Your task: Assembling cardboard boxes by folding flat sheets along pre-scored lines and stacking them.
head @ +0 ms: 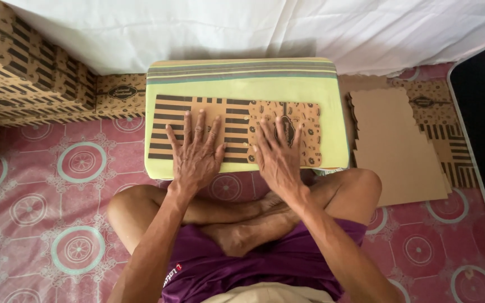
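Cardboard, printed with dark stripes and small patterns, lies flat as a single sheet (234,130) on a yellow-green cushion (246,90) in front of a person sitting cross-legged on the floor. Both hands rest palm-down on it with fingers spread and extended, grasping nothing. The left hand (196,152) covers the striped half of the sheet, its fingertips pointing away from the body. The right hand (277,152) lies just beside it, over the half with the small patterned motifs, its heel near the sheet's near edge. The two hands are close but not touching. To the right of the cushion, a stack of plain brown cardboard cutouts (398,146) sits on the pink tiled floor (57,224). Printed cardboard boxes (26,73) are stacked at the left, beneath a white cloth (254,28).
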